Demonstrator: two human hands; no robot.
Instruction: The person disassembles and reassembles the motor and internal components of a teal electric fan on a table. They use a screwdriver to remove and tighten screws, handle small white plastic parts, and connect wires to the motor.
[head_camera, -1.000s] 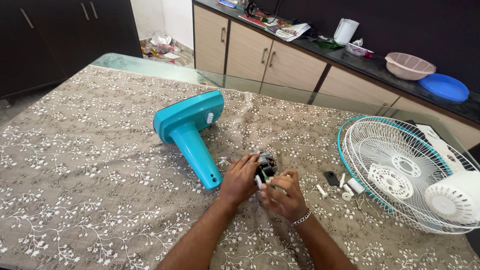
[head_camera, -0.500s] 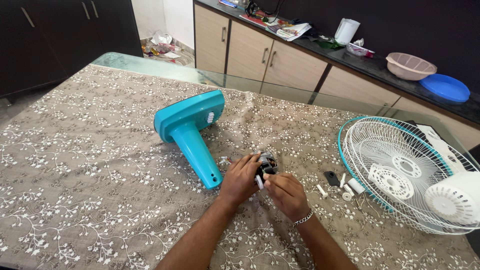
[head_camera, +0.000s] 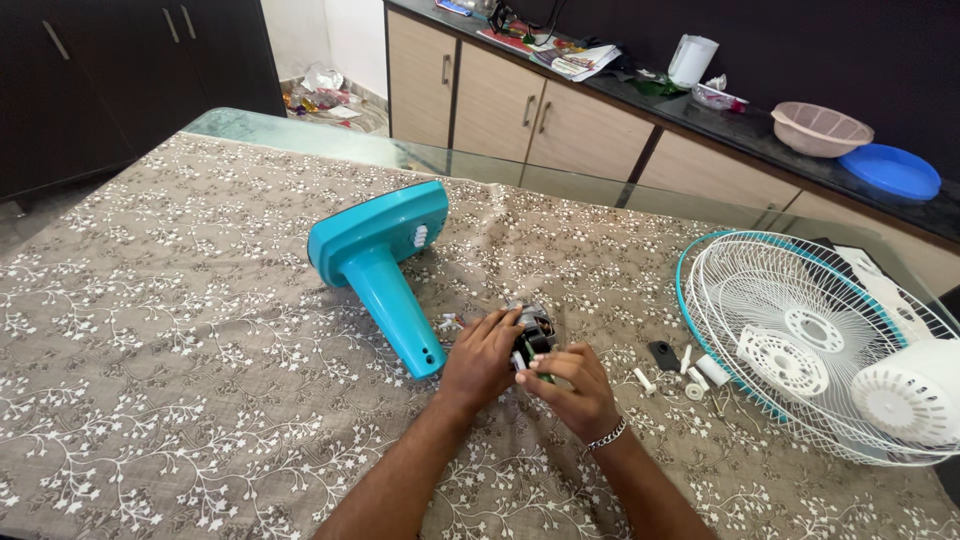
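Beside the teal fan stand (head_camera: 385, 275) on the bench (head_camera: 150, 350), my left hand (head_camera: 482, 360) and right hand (head_camera: 572, 390) together clasp the small fan motor (head_camera: 533, 335).

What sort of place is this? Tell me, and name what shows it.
Most likely a home kitchen or dining area: a glass table under a patterned cloth, a counter with wooden cupboards, and a pink basin. Both hands hold a small fan motor.

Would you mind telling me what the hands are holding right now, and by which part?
Both hands hold a small fan motor over the table: the left hand grips its left side, the right hand its lower right end.
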